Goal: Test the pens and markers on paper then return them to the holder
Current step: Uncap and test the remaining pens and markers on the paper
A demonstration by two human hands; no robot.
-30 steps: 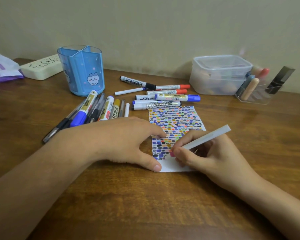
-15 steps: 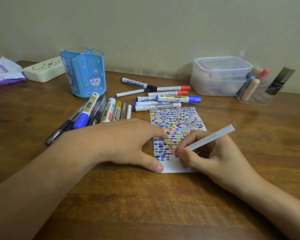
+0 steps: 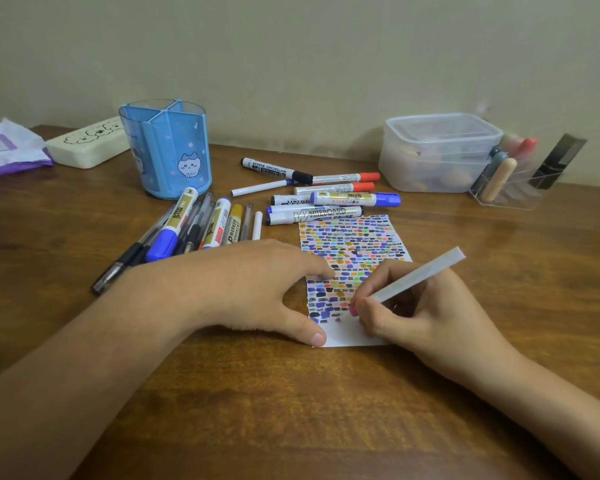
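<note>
I take the paper (image 3: 354, 244) as my ref pt: it lies flat on the wooden table (image 3: 291, 410), top 3/4 packed w/ small colour swatches, bottom strip bare white. My left hand (image 3: 243, 289) spreads flat over its left edge, fingers relaxed, fingertip on the swatches and thumb tip pinning the bottom-left corner. My right hand (image 3: 420, 317) sits on the paper's bottom-right part, fingers curled round a white pen (image 3: 416, 275); its pink tip touches the sheet at the lower edge of the swatch field, barrel slanting up and right past the paper's right edge. Just above the paper's top edge lies a row of whiteboard markers (image 3: 326, 209), nearly touching it, so no room there. Left of the paper, beyond my left hand, a fan of pens and markers (image 3: 194, 223) lies on the wood. Up-left of the paper stands the blue holder (image 3: 168, 150), upright, compartments open at top, apart from the fan. Up-right of the paper sit a lidded clear tub (image 3: 437, 154) and a clear tray (image 3: 506, 188) w/ sticks. Right of and below the paper there's open wood.
</note>
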